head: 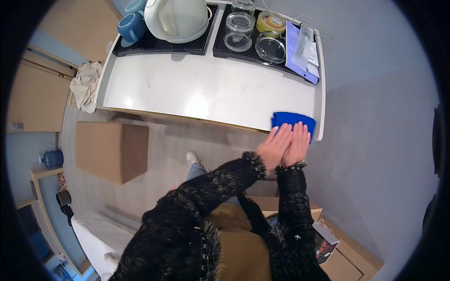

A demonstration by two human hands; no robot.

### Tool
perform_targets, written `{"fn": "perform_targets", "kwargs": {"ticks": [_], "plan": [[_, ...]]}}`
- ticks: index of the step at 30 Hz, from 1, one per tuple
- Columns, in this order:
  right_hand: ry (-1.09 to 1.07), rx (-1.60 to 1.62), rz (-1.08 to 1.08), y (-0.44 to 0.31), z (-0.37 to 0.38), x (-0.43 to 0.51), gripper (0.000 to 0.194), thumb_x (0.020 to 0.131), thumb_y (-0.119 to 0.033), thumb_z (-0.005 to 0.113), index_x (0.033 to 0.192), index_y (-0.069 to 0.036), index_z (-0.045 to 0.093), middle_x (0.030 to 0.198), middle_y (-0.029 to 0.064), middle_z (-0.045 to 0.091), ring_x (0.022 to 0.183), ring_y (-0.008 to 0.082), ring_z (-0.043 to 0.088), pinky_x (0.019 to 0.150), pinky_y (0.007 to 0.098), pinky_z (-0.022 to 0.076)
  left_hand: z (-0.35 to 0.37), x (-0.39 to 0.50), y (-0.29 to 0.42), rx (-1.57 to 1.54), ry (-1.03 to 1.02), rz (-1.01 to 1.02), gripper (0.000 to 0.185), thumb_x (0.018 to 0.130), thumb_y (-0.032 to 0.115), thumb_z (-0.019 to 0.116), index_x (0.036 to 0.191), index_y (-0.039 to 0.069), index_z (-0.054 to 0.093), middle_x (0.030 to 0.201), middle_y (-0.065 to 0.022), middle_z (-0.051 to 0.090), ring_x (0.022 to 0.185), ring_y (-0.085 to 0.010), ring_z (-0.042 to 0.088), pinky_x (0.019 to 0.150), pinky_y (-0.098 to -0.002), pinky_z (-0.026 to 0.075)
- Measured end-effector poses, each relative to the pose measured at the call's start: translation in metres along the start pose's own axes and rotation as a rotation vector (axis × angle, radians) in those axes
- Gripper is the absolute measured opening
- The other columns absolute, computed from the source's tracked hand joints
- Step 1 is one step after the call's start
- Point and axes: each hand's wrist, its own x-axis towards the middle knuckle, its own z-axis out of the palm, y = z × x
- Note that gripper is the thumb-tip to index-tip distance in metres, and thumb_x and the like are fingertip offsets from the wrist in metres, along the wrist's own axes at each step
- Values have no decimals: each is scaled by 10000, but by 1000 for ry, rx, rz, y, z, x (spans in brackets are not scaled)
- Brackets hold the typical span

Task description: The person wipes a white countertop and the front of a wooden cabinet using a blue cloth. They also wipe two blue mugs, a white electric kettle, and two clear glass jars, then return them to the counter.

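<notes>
A folded blue cloth (293,118) lies on the front right corner of the white countertop (204,84), close to the raised side rim. My left hand (276,145) rests its fingertips on the cloth's near part, with the palm reaching back past the counter's front edge. Beside it, touching it, my right hand (297,145) lies flat with its fingers on the same cloth. Both hands have straight fingers pressed down, and neither is closed around the cloth. The cloth's near edge is partly hidden under the hands.
At the counter's back, one black tray (158,50) holds a white electric kettle (179,21) and blue mugs (132,26). Another black tray (242,57) bears glasses (239,33), a glass ashtray (270,47), tape rolls and packets. A brown stool (102,151) stands on the floor.
</notes>
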Motion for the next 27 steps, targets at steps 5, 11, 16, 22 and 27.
{"fn": "perform_targets", "kwargs": {"ticks": [5,11,16,22,27], "plan": [[-38,94,-87,-67,9,18,376,925,-111,519,1289,-17,539,1369,151,508,1298,323,453,1089,490,312,-57,-36,-54,149,-138,-33,570,829,66,463,1388,-28,394,1484,-176,350,1403,-295,298,1145,-481,190],[-265,271,-199,-163,28,52,434,893,-72,477,1320,2,493,1397,167,462,1322,338,405,1105,474,292,-135,-81,-120,311,-196,-153,562,837,101,474,1385,-1,402,1473,-158,366,1394,-280,311,1124,-519,211],[-322,386,-265,-236,45,80,482,867,-28,472,1346,25,448,1414,185,432,1323,363,390,1107,478,287,-190,-108,-171,351,-210,-210,567,847,89,462,1402,11,378,1480,-152,352,1396,-285,303,1131,-526,189],[-459,477,-281,-323,65,117,564,832,-115,576,1343,69,421,1425,235,389,1345,392,339,1116,488,260,-257,-126,-245,311,-246,-304,572,845,83,472,1405,23,375,1494,-135,329,1409,-273,269,1143,-514,163],[-476,447,-288,-388,102,165,627,800,-164,640,1331,85,419,1408,253,395,1327,399,354,1098,490,276,-307,-121,-306,194,-243,-346,659,753,26,533,1397,32,391,1489,-155,336,1400,-302,289,1138,-511,182]]}}
